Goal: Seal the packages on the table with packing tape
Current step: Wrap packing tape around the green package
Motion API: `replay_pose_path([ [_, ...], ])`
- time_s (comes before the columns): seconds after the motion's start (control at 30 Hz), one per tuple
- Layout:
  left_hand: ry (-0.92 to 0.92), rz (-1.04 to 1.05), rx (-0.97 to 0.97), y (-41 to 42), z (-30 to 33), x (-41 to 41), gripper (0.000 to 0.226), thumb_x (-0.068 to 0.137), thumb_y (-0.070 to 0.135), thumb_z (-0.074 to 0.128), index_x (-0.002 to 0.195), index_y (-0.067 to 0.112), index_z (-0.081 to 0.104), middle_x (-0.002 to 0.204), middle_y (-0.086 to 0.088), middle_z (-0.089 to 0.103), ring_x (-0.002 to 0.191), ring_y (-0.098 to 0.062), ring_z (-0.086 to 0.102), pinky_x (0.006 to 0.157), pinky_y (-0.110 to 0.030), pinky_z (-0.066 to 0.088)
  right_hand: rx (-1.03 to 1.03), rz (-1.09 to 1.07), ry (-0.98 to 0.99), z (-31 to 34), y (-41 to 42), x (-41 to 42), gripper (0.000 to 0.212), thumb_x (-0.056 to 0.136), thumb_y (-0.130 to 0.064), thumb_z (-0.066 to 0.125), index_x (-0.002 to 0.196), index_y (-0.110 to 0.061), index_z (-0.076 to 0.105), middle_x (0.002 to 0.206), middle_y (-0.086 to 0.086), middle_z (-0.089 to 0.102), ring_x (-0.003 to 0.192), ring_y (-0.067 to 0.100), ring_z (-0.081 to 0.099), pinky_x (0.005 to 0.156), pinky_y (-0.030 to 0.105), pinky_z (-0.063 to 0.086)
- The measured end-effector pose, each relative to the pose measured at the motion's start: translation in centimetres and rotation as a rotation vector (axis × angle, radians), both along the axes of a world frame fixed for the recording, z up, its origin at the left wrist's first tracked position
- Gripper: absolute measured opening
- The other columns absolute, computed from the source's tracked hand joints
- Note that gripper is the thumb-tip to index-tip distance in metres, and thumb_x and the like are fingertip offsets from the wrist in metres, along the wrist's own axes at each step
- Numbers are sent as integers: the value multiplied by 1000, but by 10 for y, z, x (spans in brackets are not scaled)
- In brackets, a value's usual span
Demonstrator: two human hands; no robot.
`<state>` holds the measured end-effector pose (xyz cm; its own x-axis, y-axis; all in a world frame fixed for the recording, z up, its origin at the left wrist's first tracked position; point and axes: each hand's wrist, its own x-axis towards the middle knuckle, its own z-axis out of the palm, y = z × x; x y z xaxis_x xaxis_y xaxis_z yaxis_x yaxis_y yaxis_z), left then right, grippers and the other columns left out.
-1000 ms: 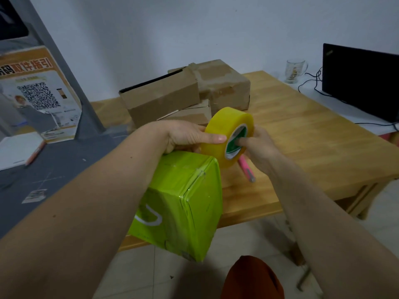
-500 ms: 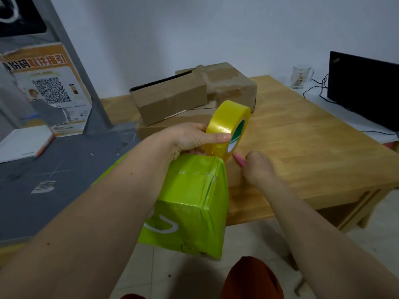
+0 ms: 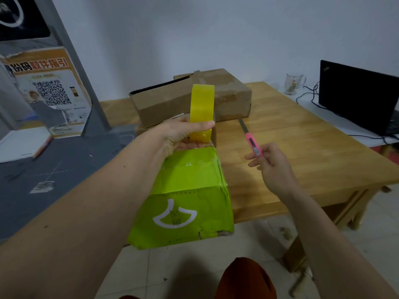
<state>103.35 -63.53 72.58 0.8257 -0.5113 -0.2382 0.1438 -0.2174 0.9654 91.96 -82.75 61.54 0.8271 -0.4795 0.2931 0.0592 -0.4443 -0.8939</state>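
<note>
Left hand [image 3: 183, 134] curled round the yellow tape roll [image 3: 202, 104], thumb laid across its face, roll held upright on edge just above the far end of the green package [image 3: 185, 197]; a clear strip of tape runs down from the roll, below the thumb, onto the package's top; whether the fingers behind also touch the package I cannot tell; green package lies at the near edge of the wooden table [image 3: 302, 152], its near end hanging out past the edge, white logo showing on that end; right hand [image 3: 272, 167] off to the side of the package, fingers pinching the grip of a pink box cutter [image 3: 253, 145], blade extended and pointing away beyond the fingertips, over the tabletop; beyond the left thumb, brown cardboard boxes [image 3: 194, 98] stacked on the table; far beyond the right fingers, a glass mug [image 3: 293, 83] and a black laptop [image 3: 356, 93].
</note>
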Motion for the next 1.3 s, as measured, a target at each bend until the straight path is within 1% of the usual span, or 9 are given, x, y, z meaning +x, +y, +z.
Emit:
replay_pose_path([
  [0.13, -1, 14, -19, 1, -1, 2, 29, 77, 31, 79, 102, 22, 69, 109, -11, 73, 100, -29, 71, 79, -28, 60, -79, 40, -101, 8, 8, 0, 35, 96, 1, 39, 108, -28, 53, 70, -12, 52, 59, 1, 43, 59, 23, 35],
  [0.3, -14, 12, -9, 1, -4, 3, 40, 75, 40, 80, 107, 24, 63, 105, -9, 74, 80, -24, 71, 75, -26, 60, -350, 79, -180, 27, 24, 1, 36, 93, -17, 45, 123, -26, 62, 74, -30, 53, 66, -2, 46, 62, 23, 35],
  [0.47, -31, 27, -51, 3, -5, 1, 58, 67, 37, 82, 118, 19, 61, 107, -10, 73, 93, -28, 72, 91, -38, 56, -830, -4, -175, 46, 31, 2, 26, 98, -33, 54, 114, -24, 72, 81, 4, 61, 78, 29, 59, 69, 42, 41],
  [0.63, -17, 20, -175, 3, -4, -2, 81, 53, 30, 84, 126, 8, 57, 93, -9, 74, 74, -22, 73, 67, -34, 61, -1054, -145, -238, 66, 31, 3, 25, 96, -37, 56, 102, -23, 76, 73, 7, 57, 72, 31, 57, 70, 42, 36],
  [0.8, -67, 63, -154, 4, -6, -3, 63, 59, 29, 86, 112, 16, 54, 114, -18, 70, 97, -31, 69, 90, -48, 56, -1130, -167, -249, 79, 33, 4, 22, 91, -35, 60, 95, -23, 78, 70, 7, 58, 69, 31, 57, 75, 44, 38],
  [0.87, -70, 61, -157, 4, -5, -5, 68, 52, 32, 86, 108, 18, 51, 117, -19, 68, 97, -32, 69, 91, -50, 55, -1142, -163, -233, 80, 34, 4, 22, 91, -35, 60, 94, -23, 78, 69, 7, 59, 69, 31, 57, 77, 45, 38],
  [1.07, -77, 62, -184, 5, -7, -2, 68, 38, 35, 89, 90, 20, 48, 92, -12, 71, 73, -23, 66, 67, -40, 61, -1177, -203, -236, 72, 32, 4, 22, 92, -35, 59, 90, -22, 77, 69, 7, 58, 69, 31, 56, 79, 43, 35],
  [1.2, -63, 118, -219, 2, -11, 1, 49, 60, 32, 88, 74, 27, 41, 86, 1, 73, 89, -23, 71, 85, -40, 46, -1200, -228, -143, 63, 15, 1, 27, 90, -37, 58, 87, -19, 78, 69, 9, 59, 70, 31, 57, 80, 41, 27],
  [1.3, 4, 154, -298, 2, -10, 2, 37, 70, 26, 84, 74, 26, 47, 85, 4, 75, 84, -18, 72, 93, -38, 41, -1089, -231, -90, 52, 3, -1, 21, 91, -36, 62, 90, -22, 78, 71, 6, 61, 73, 29, 58, 80, 39, 26],
])
